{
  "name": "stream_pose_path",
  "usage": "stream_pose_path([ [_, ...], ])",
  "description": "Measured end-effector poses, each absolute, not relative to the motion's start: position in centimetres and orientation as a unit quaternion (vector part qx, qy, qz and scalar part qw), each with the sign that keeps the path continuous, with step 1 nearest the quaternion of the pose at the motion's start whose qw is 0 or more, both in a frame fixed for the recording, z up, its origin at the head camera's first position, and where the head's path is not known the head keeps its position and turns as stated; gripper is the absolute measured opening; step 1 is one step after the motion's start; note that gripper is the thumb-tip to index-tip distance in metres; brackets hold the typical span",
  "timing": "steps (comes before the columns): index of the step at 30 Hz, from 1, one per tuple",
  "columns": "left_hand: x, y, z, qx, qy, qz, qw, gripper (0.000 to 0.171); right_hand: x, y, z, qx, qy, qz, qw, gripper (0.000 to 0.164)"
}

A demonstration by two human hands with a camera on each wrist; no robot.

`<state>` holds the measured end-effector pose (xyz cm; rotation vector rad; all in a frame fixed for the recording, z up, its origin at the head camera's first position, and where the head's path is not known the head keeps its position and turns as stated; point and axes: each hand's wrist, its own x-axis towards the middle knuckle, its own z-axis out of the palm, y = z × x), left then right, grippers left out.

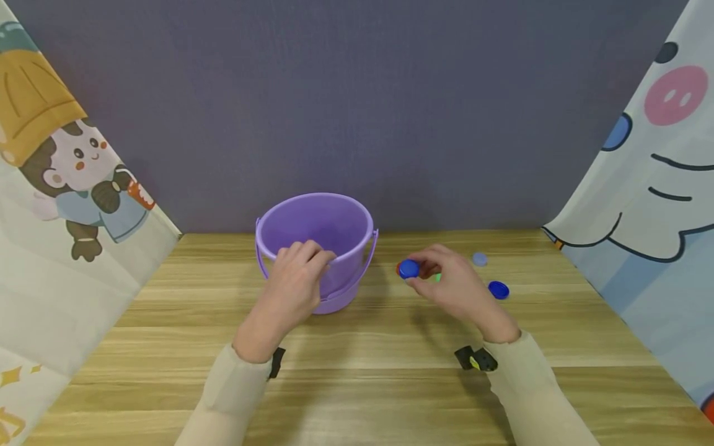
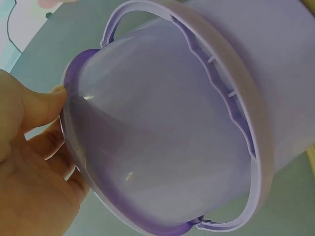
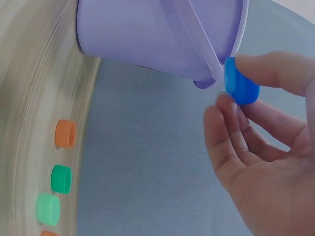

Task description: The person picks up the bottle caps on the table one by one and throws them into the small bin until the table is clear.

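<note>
A purple bucket (image 1: 348, 272) stands upright on the wooden table, its handle (image 2: 231, 93) hanging down on the near side. My left hand (image 1: 295, 282) grips the bucket's near rim, the thumb outside and the fingers over the inner side. To the right of the bucket, my right hand (image 1: 452, 285) pinches a blue bottle cap (image 1: 409, 269) between thumb and fingers, raised above the table. In the right wrist view the blue cap appears close to the bucket's rim. The bottom inside the bucket is hidden from view.
Right of the bucket lie a dark blue cap (image 1: 499, 290), a pale blue cap (image 1: 480, 259), an orange cap (image 3: 65, 133), a green cap (image 3: 61, 179) and a light green cap (image 3: 47, 209). A dark wall (image 1: 446, 124) rises behind; patterned cloths flank both sides.
</note>
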<state>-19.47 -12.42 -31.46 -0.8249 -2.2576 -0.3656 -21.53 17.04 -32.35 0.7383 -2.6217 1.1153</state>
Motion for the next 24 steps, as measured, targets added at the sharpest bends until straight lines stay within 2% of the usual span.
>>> stream_pose_path([
  [12, -18.8, -12.5, -31.3, -0.326, -0.872, -0.14, 0.336, 0.016, -20.8, 16.9, -32.2, 0.219, -0.862, 0.447, 0.098, 0.035],
  [24, -18.3, -12.3, -31.4, -0.341, -0.867, -0.138, 0.336, 0.015, -20.0, 16.5, -32.0, 0.2, -0.853, 0.467, 0.12, 0.036],
])
